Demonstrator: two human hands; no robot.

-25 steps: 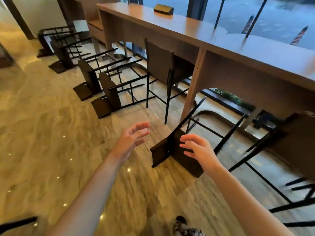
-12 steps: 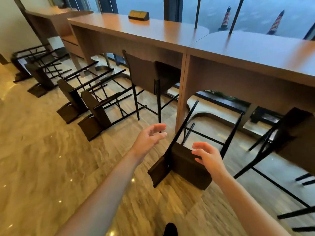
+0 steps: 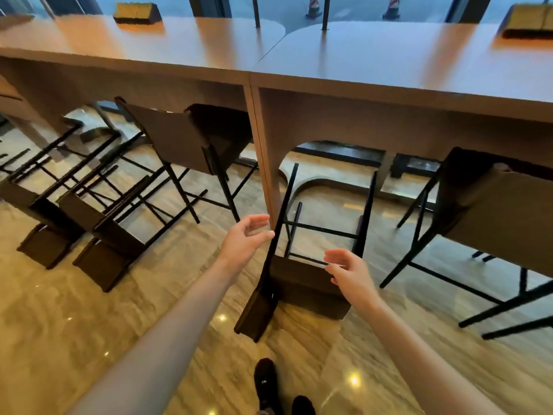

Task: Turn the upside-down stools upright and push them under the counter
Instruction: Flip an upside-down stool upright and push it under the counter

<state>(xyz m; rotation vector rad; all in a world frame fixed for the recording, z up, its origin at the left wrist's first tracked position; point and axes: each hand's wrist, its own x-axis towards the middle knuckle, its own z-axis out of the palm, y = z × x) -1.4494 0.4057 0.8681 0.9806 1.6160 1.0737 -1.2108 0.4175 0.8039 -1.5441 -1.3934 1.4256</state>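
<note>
An upside-down stool (image 3: 299,283) with a dark brown seat and thin black legs lies on the floor right in front of me, legs pointing up toward the wooden counter (image 3: 344,64). My left hand (image 3: 244,239) is open beside the stool's left leg, fingertips close to it or just touching. My right hand (image 3: 348,272) hovers open over the seat's right side, holding nothing. Two upright stools (image 3: 191,139) (image 3: 490,205) stand tucked at the counter. More overturned stools (image 3: 98,232) lie on the floor at the left.
The counter's support panel (image 3: 263,163) stands just behind the stool's left leg. Two small boxes (image 3: 136,13) (image 3: 528,20) sit on the countertop. My shoes (image 3: 266,381) show at the bottom on the polished stone floor (image 3: 89,339). Windows run behind the counter.
I have stepped closer and turned to face the counter. Both hands have reached forward to either side of the overturned stool, the left now at its leg.
</note>
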